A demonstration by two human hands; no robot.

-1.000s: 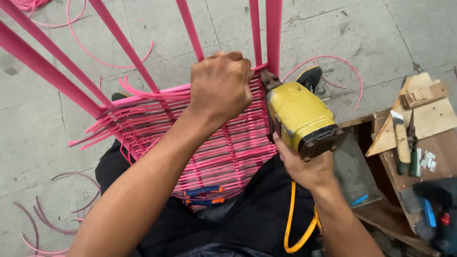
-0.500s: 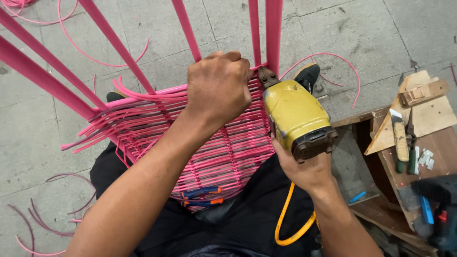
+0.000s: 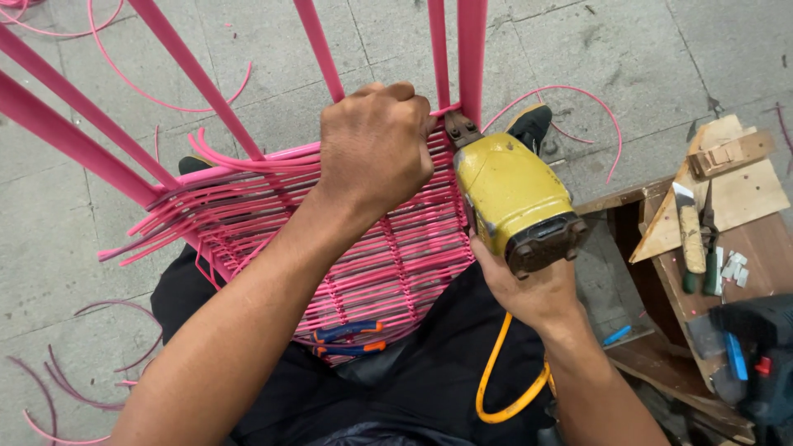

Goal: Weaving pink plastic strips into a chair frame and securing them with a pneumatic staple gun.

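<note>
At the frame's (image 3: 472, 58) corner, left hand (image 3: 376, 144) fisted on strips (image 3: 248, 157) — stapler (image 3: 512, 194), gripped by right hand (image 3: 533, 289), has edged closer, nose seated.

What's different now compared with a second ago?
Very little. The yellow power tool in the right hand sits a touch further left, its nose at the pink frame bar. The left hand stays pressed on the pink woven strips; both grips are unchanged.
</note>
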